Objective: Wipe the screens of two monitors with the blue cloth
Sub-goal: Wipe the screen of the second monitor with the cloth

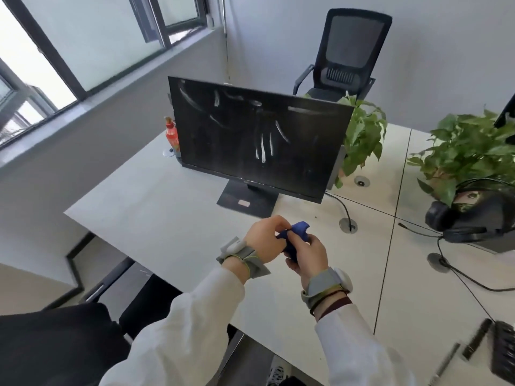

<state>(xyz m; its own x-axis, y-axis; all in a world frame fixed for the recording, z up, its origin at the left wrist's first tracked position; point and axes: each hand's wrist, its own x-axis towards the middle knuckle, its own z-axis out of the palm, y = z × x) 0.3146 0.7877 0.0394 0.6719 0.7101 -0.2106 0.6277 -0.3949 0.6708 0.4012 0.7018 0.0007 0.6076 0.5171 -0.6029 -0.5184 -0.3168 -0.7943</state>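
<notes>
We are seeing the monitor (256,140) standing on the desk (167,218) | bottle (171,135) sitting behind its left edge | plant (362,129) behind its right edge | chair (351,51) farther behind | headset (468,218) lying to its right | cloth (295,232) before it

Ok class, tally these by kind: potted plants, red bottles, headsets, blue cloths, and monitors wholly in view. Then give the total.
potted plants: 2
red bottle: 1
headset: 1
blue cloth: 1
monitor wholly in view: 1
Total: 6

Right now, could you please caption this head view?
Left hand and right hand hold blue cloth before smeared monitor.
</notes>
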